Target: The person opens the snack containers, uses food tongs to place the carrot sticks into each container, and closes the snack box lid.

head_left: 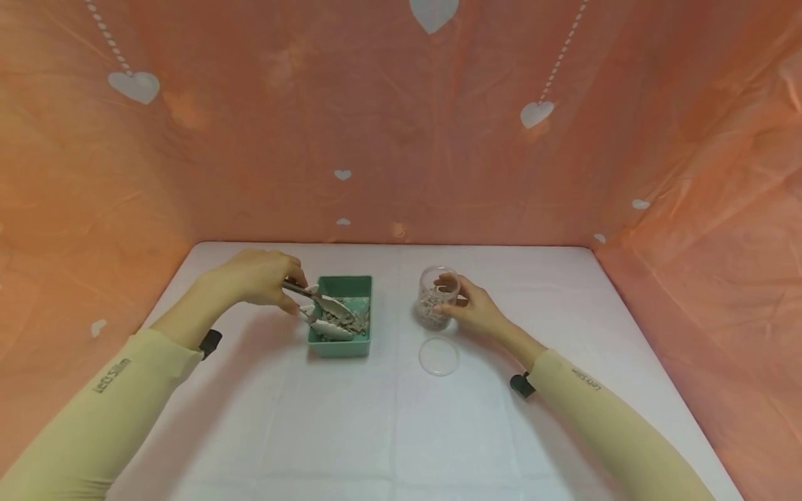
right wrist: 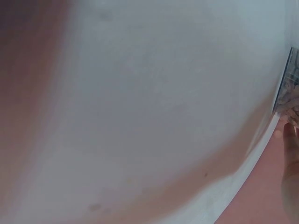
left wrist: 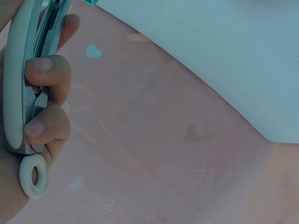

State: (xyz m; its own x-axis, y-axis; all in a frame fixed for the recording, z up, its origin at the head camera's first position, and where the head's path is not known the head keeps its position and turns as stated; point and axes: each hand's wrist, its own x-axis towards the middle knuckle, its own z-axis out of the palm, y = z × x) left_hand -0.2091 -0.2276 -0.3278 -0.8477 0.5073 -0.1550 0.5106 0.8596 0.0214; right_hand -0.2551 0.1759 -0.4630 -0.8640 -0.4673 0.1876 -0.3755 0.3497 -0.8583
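My left hand (head_left: 266,278) grips a pair of tongs (head_left: 335,306) with pale, wide tips and a ring at the handle end (left wrist: 33,176). The tongs' tips are spread apart inside a green rectangular tub (head_left: 340,351), over greyish-brown flaky pieces (head_left: 358,321) in it. In the left wrist view, fingers (left wrist: 49,77) curl round the tongs' handle. My right hand (head_left: 479,309) holds a clear round jar (head_left: 432,300) from its right side, thumb in front and fingers behind. Similar flaky pieces fill the jar's lower part. Only the jar's edge shows in the right wrist view.
A clear round lid (head_left: 438,356) lies flat on the white-covered table (head_left: 395,431), just in front of the jar. Orange cloth (head_left: 401,139) with white hearts hangs behind the table and at both sides.
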